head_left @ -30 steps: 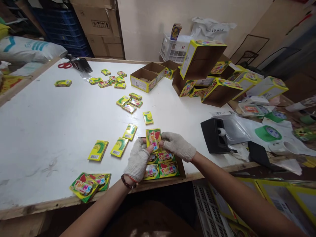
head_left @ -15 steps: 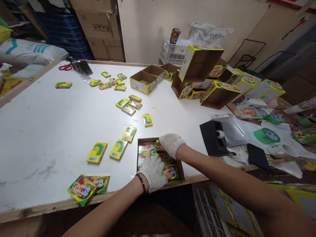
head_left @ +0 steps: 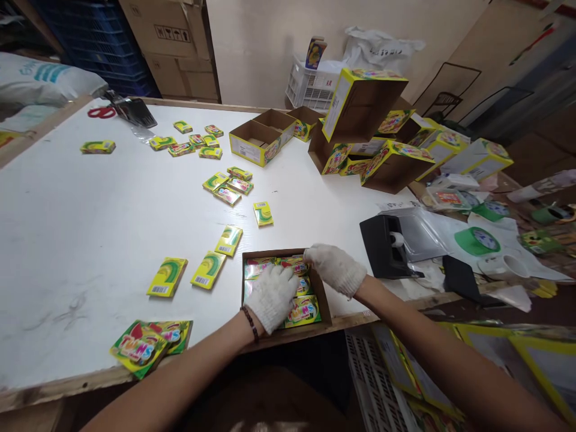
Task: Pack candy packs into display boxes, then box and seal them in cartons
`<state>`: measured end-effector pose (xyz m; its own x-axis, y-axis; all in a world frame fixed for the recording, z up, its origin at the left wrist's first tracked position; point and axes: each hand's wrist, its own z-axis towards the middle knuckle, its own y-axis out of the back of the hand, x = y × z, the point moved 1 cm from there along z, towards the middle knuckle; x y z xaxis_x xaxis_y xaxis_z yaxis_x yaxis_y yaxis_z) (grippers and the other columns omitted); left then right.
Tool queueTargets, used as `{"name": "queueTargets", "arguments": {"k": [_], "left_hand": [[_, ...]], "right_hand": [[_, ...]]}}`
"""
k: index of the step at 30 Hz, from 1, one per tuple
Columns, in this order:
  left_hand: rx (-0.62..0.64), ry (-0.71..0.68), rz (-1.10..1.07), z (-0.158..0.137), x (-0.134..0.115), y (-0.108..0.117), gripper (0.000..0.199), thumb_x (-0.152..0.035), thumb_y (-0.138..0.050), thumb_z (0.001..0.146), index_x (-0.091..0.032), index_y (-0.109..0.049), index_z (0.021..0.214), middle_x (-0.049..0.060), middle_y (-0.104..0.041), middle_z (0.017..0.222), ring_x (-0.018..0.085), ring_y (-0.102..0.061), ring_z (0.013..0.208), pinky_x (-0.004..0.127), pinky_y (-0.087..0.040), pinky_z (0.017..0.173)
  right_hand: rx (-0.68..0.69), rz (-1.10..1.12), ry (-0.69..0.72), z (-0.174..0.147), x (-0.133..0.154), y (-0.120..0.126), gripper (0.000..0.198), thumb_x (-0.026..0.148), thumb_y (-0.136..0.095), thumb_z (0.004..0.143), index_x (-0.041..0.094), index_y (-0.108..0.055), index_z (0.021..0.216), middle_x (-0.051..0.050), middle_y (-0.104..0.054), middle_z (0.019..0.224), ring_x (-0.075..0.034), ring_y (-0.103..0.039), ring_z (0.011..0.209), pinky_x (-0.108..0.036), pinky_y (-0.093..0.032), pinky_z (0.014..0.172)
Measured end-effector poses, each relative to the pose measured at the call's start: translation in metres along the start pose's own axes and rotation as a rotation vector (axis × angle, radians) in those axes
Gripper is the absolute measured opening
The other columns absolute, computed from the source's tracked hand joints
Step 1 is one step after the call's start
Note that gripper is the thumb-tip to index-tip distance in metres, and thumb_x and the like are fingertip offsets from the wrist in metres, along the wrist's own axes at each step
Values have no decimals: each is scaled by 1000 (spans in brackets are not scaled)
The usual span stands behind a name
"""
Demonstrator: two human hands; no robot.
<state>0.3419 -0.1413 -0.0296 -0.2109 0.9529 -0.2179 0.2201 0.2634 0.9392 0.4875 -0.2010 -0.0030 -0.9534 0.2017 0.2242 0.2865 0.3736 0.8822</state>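
Head view: shallow cardboard tray point(head_left: 323, 300) at the near table edge, already lined with flat yellow-green packets point(head_left: 305, 310) lying face up in rows. Left hand point(head_left: 272, 296), gloved, spread flat and pressing down on the middle packets, probably to seat them level. Right hand point(head_left: 335, 268), also gloved, fingers curled at the tray's far right corner on a packet point(head_left: 293, 262), looks like nudging it into line; can't tell whether actually pinching it. Loose packets point(head_left: 228, 240) scattered just beyond the tray, within easy reach. Black tape dispenser point(head_left: 387, 246) to the right, empty display boxes point(head_left: 365, 114) stacked further back.
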Motion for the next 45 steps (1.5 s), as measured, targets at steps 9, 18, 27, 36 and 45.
{"name": "queueTargets", "arguments": {"k": [9,18,27,36,45], "left_hand": [[-31,-70,180,40,15,-7,26,-18,-39,95,-16,-60,110,12,-53,119,27,-51,105,40,-46,84],[-18,-137,158,38,25,-10,23,-14,-46,91,-13,-62,107,11,-55,112,24,-53,98,38,-47,78],[-41,-265,252,43,18,-16,28,-12,-42,92,-12,-61,112,13,-52,125,25,-51,107,39,-45,90],[51,-192,89,47,32,-15,34,-12,-43,91,-16,-54,123,11,-55,125,24,-54,111,38,-48,91],[81,19,113,15,26,-1,27,-13,-45,86,-11,-65,105,15,-55,126,30,-52,114,42,-46,97]], "right_hand": [[160,-115,-108,3,50,-64,29,4,-46,87,5,-66,107,-21,-67,100,-28,-64,97,-39,-51,83],[161,-5,-281,-6,61,-72,37,5,-36,91,8,-60,119,-22,-60,107,-28,-66,94,-37,-56,74],[172,-35,-156,-15,63,-65,40,2,-34,89,5,-62,117,-22,-63,107,-29,-66,95,-39,-56,78],[199,-11,-181,-12,64,-69,39,1,-34,88,8,-65,111,-19,-63,106,-28,-65,95,-37,-56,77],[31,89,-232,-13,50,-54,32,4,-36,91,13,-60,110,-14,-60,109,-24,-63,94,-35,-54,82]]}}
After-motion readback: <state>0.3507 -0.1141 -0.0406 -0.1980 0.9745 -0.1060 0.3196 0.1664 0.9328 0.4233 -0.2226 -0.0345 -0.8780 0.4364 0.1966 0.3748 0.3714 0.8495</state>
